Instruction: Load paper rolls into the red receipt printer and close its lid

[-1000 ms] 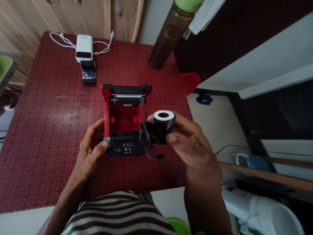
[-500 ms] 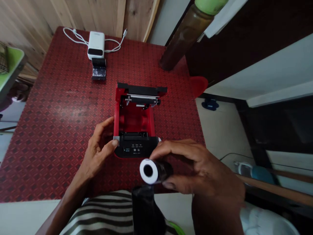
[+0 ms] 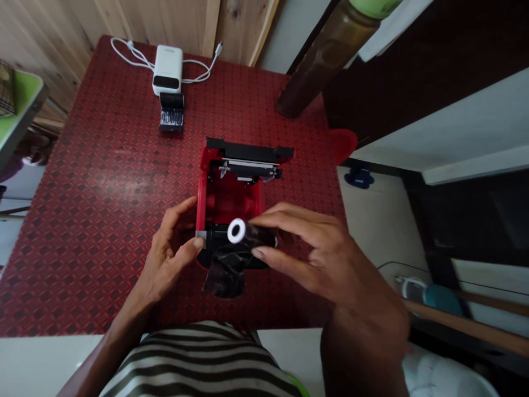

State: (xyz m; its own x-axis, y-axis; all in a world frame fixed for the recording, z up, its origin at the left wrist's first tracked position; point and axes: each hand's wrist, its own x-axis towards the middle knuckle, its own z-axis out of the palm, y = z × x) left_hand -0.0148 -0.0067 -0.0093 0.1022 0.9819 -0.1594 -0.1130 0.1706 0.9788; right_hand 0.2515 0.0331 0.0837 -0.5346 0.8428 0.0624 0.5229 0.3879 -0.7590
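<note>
A red and black label printer [image 3: 201,201] stands on the table with its lid raised and its red roll bay bare. My left hand [image 3: 169,251] grips its left side, thumb on the front corner, fingers along the side wall. In my right hand [image 3: 306,248] is a black roll [image 3: 260,236] with a white-rimmed core, pinched between thumb and fingers above the printer's front panel. A loose black strip [image 3: 226,273] hangs from the roll over the panel and past the front edge, hiding most of the buttons.
On the patterned red table [image 3: 103,220], a white power bank [image 3: 168,69] with a white cable lies at the back, a small piece of black roll [image 3: 171,113] in front of it. A tall brown bottle [image 3: 318,60] with a green lid stands at the back right.
My right hand has moved the black roll forward and slightly left, from near my lap to over the printer's front. Its loose strip now drapes across the panel. My left hand keeps its place.
</note>
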